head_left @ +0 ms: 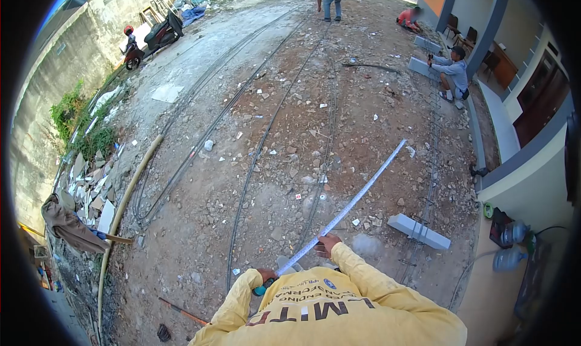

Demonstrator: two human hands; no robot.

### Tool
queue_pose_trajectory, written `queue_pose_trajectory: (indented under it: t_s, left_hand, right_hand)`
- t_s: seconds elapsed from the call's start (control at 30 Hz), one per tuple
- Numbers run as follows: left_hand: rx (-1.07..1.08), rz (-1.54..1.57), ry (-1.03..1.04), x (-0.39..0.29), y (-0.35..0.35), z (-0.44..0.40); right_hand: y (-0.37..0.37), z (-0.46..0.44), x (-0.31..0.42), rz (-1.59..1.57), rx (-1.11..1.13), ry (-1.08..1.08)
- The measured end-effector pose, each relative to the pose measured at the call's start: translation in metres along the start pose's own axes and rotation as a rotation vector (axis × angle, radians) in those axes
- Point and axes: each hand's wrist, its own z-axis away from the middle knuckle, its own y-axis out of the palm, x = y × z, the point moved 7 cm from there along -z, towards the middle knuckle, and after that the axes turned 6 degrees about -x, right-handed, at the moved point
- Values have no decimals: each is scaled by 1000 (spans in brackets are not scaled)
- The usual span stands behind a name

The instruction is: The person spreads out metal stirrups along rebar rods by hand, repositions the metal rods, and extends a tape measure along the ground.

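A white tape measure blade (363, 192) stretches from near my body up and right over the rubble ground, its far end resting free in the air or on the soil; I cannot tell which. My right hand (328, 245) has its fingers closed on the blade. Lower left, my left hand (267, 276) is wrapped round the teal and dark tape case (260, 290), partly hidden by the yellow shirt. Several long steel bars (257, 149) lie on the ground beyond my hands.
A grey concrete block (419, 231) lies at the right across a long rebar cage (431, 182). One person (454, 71) squats by blocks at the upper right; others are farther off. A bamboo pole (136, 186), rubble, a jacket and a motorbike (154, 40) are left.
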Motion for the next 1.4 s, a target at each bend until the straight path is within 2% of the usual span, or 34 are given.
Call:
queue_pose_trajectory:
  t_s: [0.1, 0.2, 0.3, 0.4, 0.43, 0.53, 0.57, 0.63, 0.7, 0.77, 0.8, 0.87, 0.9, 0.97, 1.1, 1.17, 1.2, 1.27, 1.3, 1.37, 1.4]
  left_hand:
    - [30, 71, 39, 0, 0, -10]
    - [-14, 41, -7, -56, -30, 18]
    - [24, 241, 18, -28, -18, -24]
    - [-6, 218, 125, -40, -25, -28]
    - [-19, 312, 55, -39, -26, -31]
    - [-27, 480, -40, -49, -35, -8]
    - [-25, 477, -56, -29, -29, -17]
    - [-43, 329, 199, 2, -20, -24]
    - [-38, 270, 331, 50, -2, -18]
    - [13, 298, 99, 72, -3, 10]
    - [49, 305, -140, 75, -5, 44]
    - [173, 673, -394, 109, 18, 87]
    - [197, 494, -153, 115, 17, 105]
    - [250, 416, 75, 144, 33, 131]
    - [228, 332, 50, 126, 9, 149]
    - [320, 1066, -433, 120, 22, 139]
    - [228, 854, -330, 106, 7, 130]
    - [133, 821, -308, 104, -6, 98]
    - [123, 1002, -393, 118, 1, 69]
    - [149, 1013, -178, 76, -18, 31]
    - [114, 1018, -196, 51, -32, 21]
  right_hand:
    - [12, 7, -1, 116, 50, -7]
    - [36, 20, -5, 279, 146, 0]
    - [62, 18, -19, 393, 253, -4]
    - [85, 19, -22, 526, 328, -89]
    - [92, 19, -21, 580, 348, -130]
    - [98, -2, -27, 670, 297, -214]
    - [102, 0, -30, 625, 273, -211]
    - [103, -1, -28, 578, 211, -193]
    - [97, 3, -16, 504, 139, -162]
    - [75, -9, 4, 396, -29, -215]
    - [61, -16, 14, 342, -113, -241]
    - [31, -31, 34, 205, -287, -211]
    - [18, -38, 47, 156, -330, -235]
    - [-5, -51, 74, 69, -401, -284]
    - [-5, -44, 118, 33, -503, -382]
    - [8, -54, 118, 5, -445, -386]
    - [15, -59, 116, -10, -417, -386]
    - [44, -39, 107, 63, -321, -339]
    - [58, -46, 91, 72, -257, -305]
    - [93, -26, 65, 184, -93, -232]
    - [109, -13, 54, 265, -1, -188]
